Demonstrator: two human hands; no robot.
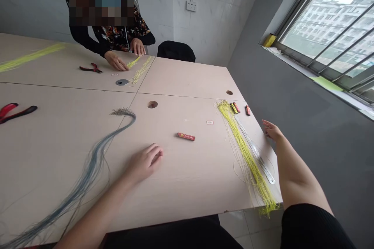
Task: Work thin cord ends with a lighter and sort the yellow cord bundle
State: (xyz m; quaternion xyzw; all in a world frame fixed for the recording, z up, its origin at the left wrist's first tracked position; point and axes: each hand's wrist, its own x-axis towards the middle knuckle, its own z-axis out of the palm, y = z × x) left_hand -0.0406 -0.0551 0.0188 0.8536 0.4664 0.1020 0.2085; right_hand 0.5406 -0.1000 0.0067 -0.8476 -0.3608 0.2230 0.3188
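Below, in the head view, the left hand (144, 162) rests on the bench (204, 190), fingers loosely curled, holding nothing, just right of a long bundle of grey wires (95, 155). The right hand (271, 130), open and empty, lies at the bench's right edge, beyond a bundle of yellow wires (248, 151) that lies along a steel rule (261, 162). A red packet (186, 136) lies between the hands. At far left, a co-worker's hand (116, 61) rests near red-handled pliers (90, 68) and shorter yellow wires (141, 70).
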